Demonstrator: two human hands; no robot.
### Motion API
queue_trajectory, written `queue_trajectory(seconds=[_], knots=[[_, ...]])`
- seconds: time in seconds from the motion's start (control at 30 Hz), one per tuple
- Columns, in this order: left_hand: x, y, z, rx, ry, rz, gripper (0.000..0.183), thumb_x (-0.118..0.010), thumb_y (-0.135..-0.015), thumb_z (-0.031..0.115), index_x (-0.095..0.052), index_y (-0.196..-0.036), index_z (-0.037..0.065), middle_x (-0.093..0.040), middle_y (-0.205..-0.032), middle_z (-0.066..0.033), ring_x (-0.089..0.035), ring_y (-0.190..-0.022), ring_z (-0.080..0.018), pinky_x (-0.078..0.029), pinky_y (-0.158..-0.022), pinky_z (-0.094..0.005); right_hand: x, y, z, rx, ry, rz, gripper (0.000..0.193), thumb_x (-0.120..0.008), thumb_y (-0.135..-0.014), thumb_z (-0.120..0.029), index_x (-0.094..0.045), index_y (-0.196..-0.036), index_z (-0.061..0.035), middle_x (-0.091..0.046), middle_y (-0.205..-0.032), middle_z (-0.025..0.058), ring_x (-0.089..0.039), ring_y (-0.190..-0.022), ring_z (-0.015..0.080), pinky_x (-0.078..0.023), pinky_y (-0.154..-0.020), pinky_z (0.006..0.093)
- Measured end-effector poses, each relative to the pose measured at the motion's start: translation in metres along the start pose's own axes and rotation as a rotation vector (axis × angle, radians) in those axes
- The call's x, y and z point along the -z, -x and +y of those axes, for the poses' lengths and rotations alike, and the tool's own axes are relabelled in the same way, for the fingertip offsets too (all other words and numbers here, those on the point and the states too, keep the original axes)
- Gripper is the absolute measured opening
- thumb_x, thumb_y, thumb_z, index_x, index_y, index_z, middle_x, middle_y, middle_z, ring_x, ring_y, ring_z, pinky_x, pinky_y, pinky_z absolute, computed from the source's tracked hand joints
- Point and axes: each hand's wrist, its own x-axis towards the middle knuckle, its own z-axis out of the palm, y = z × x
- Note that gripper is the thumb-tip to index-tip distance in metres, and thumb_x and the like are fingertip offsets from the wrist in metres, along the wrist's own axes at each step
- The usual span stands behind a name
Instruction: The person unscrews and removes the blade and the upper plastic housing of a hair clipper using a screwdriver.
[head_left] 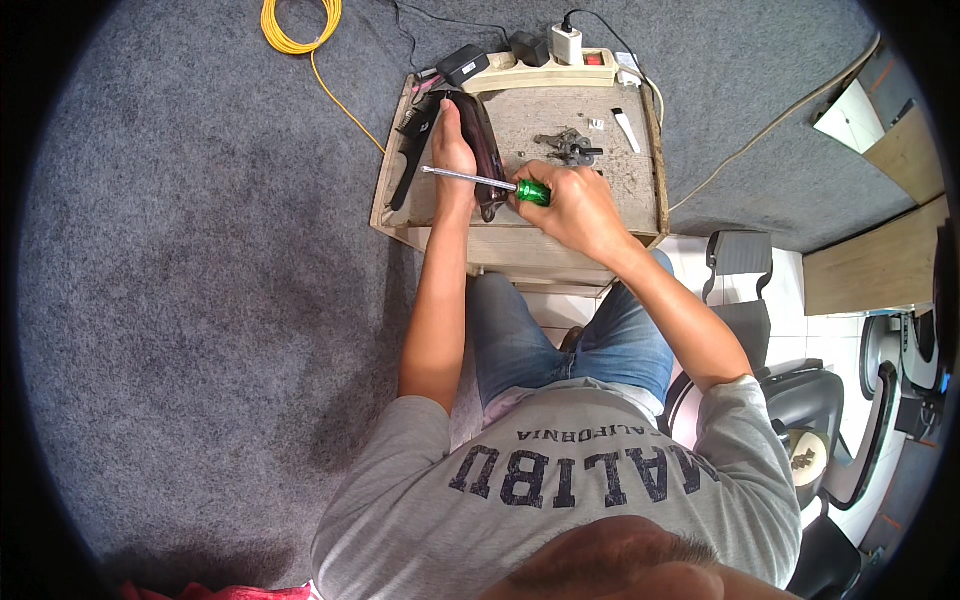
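Note:
My left hand (453,155) is wrapped along the left side of a dark reddish-brown hair clipper (484,150), held over the wooden tabletop. The clipper stands lengthwise, one end far and the other near my wrist. In my right hand (578,205) is a screwdriver with a green handle (534,192). Its metal shaft (465,178) points left, crossing over the clipper and my left wrist, its tip free in the air. Several small metal parts (570,147) lie loose right of the clipper. A black comb (410,160) rests left of my left hand.
A cream power strip (540,74) with plugged adapters lines the table's far edge. A small brush with a white handle (626,131) lies at the right. Loose hair or debris dots the wooden tabletop (610,100). A yellow cable (345,103) runs to its left edge. Black chairs (800,400) stand at right.

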Motion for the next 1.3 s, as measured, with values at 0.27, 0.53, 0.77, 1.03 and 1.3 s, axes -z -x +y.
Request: queue_trajectory(seconds=[0.27, 0.53, 0.77, 1.03, 1.3], knots=[[-0.005, 0.009, 0.008, 0.011, 0.052, -0.007, 0.066, -0.049, -0.108, 0.069, -0.065, -0.105, 0.005, -0.067, -0.079, -0.0108, -0.065, -0.053, -0.0214, -0.056, -0.044, -0.0357, 0.021, 0.004, -0.008, -0.054, 0.041, 0.039, 0.023, -0.079, -0.088, -0.023, -0.078, -0.108, -0.0131, -0.076, -0.079, 0.0184, -0.076, -0.075, 0.0405, -0.061, -0.072, 0.0526], [0.016, -0.019, -0.022, -0.085, -0.019, -0.004, 0.066, -0.048, -0.109, 0.068, -0.065, -0.105, 0.005, -0.068, -0.082, -0.0122, -0.066, -0.053, -0.0225, -0.057, -0.044, -0.0367, 0.028, 0.010, 0.008, -0.081, 0.263, 0.036, 0.026, -0.080, -0.093, -0.032, -0.074, -0.110, -0.0124, -0.077, -0.078, 0.0178, -0.077, -0.077, 0.0412, -0.060, -0.071, 0.0529], [-0.007, 0.011, 0.010, 0.025, 0.022, -0.024, 0.066, -0.044, -0.110, 0.067, -0.064, -0.104, 0.004, -0.066, -0.081, -0.0097, -0.064, -0.051, -0.0217, -0.054, -0.041, -0.0367, 0.076, 0.030, -0.009, -0.150, 0.017, 0.006, 0.028, -0.073, -0.103, -0.030, -0.066, -0.123, -0.0108, -0.076, -0.085, 0.0183, -0.076, -0.078, 0.0422, -0.055, -0.068, 0.0518], [-0.002, 0.007, 0.004, -0.007, 0.036, -0.069, 0.065, -0.043, -0.111, 0.067, -0.064, -0.105, 0.006, -0.066, -0.081, -0.0092, -0.064, -0.050, -0.0214, -0.053, -0.042, -0.0364, 0.094, 0.050, -0.006, 0.110, 0.082, -0.043, 0.023, -0.079, -0.093, -0.021, -0.079, -0.115, -0.0144, -0.080, -0.097, 0.0112, -0.077, -0.077, 0.0349, -0.059, -0.069, 0.0440], [-0.005, 0.012, 0.010, 0.015, 0.000, -0.068, 0.064, -0.042, -0.111, 0.067, -0.064, -0.105, 0.006, -0.065, -0.080, -0.0088, -0.064, -0.050, -0.0212, -0.053, -0.041, -0.0360, 0.095, 0.049, -0.005, 0.100, 0.094, -0.104, 0.023, -0.079, -0.089, -0.020, -0.081, -0.112, -0.0157, -0.081, -0.098, 0.0097, -0.078, -0.076, 0.0326, -0.061, -0.069, 0.0427]])
